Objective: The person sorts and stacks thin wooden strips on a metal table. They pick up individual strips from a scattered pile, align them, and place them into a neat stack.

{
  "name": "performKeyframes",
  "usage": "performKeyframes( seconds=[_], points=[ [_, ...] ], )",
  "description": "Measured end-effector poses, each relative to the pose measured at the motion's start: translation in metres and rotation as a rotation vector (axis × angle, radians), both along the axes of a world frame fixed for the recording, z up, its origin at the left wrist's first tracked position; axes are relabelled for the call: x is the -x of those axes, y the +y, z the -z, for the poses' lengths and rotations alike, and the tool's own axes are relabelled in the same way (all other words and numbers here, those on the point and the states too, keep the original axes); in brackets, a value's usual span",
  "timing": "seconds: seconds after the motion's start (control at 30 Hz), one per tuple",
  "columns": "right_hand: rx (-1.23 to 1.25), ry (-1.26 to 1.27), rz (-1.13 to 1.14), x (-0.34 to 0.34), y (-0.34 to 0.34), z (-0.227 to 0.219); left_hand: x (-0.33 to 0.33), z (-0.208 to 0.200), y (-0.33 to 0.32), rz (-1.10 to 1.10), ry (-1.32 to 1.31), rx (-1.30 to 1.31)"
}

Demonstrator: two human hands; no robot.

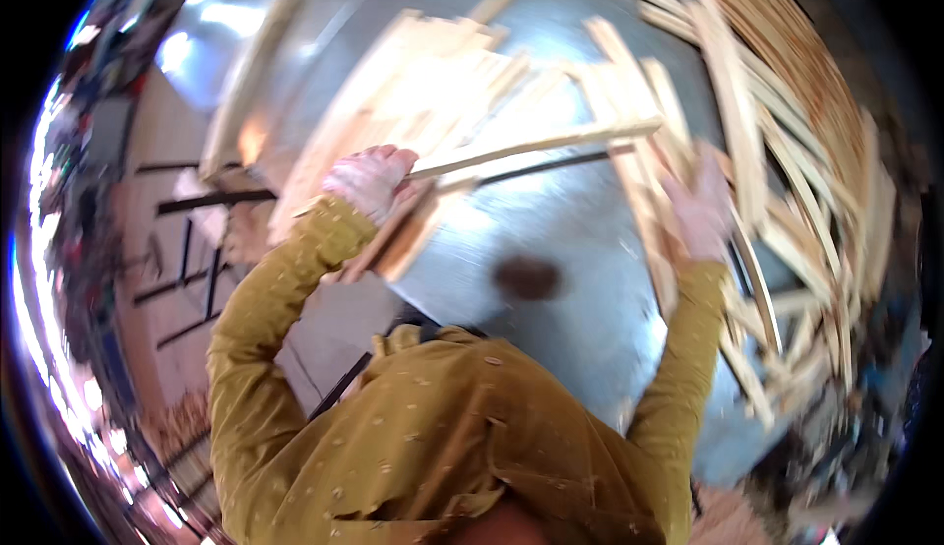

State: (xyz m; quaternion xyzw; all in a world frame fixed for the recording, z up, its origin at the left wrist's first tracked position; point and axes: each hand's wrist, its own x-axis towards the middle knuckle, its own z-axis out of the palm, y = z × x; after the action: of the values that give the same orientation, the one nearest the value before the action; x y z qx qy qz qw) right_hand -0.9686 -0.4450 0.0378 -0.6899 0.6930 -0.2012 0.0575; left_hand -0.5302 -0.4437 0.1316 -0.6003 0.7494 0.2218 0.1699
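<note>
My left hand [369,183], pale and seemingly gloved, is closed round the near end of a long, narrow wooden strip [541,146]. The strip reaches across to the right, its far end above other strips. My right hand [700,212] lies over the right-hand group of wooden strips [644,201], thumb and fingers apart; motion blurs the fingertips. Left of centre, a wide batch of pale strips [393,92] lies side by side on the shiny metal table [551,279], partly washed out by glare. Short board ends [393,235] jut out below my left hand.
A loose heap of crossed strips [787,211] fills the right side. Behind it lies a long stack of boards [777,14]. A single strip [251,83] lies at the far left. Dark metal bars [202,260] stand beyond the table's left edge. A dark round spot [526,276] shows on the tabletop.
</note>
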Motion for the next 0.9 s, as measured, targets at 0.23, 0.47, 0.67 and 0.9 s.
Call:
performKeyframes(
  seconds=[0.23,0.47,0.67,0.9],
  points=[
    [-0.084,0.567,0.109,0.07,0.029,0.089,-0.233,0.037,-0.043,-0.556,-0.376,0.48],
    [0.375,0.198,0.194,0.058,-0.03,-0.048,-0.389,0.075,-0.102,-0.665,-0.664,0.349],
    [0.287,-0.466,0.414,-0.04,-0.005,-0.125,-0.449,0.126,-0.126,-0.805,-0.416,0.36],
    [-0.34,-1.363,0.712,-0.217,0.08,-0.065,-0.282,0.124,-0.075,-0.199,0.385,0.849]
  ],
)
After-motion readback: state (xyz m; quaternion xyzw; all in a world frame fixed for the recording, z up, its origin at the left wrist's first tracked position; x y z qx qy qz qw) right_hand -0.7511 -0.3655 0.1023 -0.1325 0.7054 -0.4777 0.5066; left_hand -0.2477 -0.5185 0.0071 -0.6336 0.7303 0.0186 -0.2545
